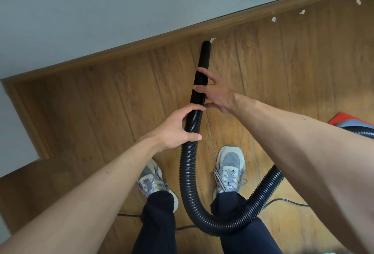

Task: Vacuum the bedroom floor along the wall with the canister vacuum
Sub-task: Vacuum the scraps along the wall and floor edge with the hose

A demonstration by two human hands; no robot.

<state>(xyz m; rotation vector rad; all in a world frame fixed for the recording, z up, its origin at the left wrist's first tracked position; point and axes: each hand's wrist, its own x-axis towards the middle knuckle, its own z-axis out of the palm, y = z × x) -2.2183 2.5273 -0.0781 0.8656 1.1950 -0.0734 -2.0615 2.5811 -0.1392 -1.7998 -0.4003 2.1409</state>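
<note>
The black ribbed plastic vacuum hose is being gripped by the curled left hand and, nearer the brown wooden baseboard, clasped by the loosely spread right hand.

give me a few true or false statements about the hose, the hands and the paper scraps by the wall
1. Both hands grip the black hose: the left hand lower, the right hand nearer the nozzle. True.
2. The nozzle points away from the baseboard. False: its tip sits close to the baseboard.
3. A paper scrap lies right by the nozzle tip. True.
4. No other scraps remain along the wall. False: more lie further right, such as one.
5. The hose loops between the person's shoes. True.
</note>
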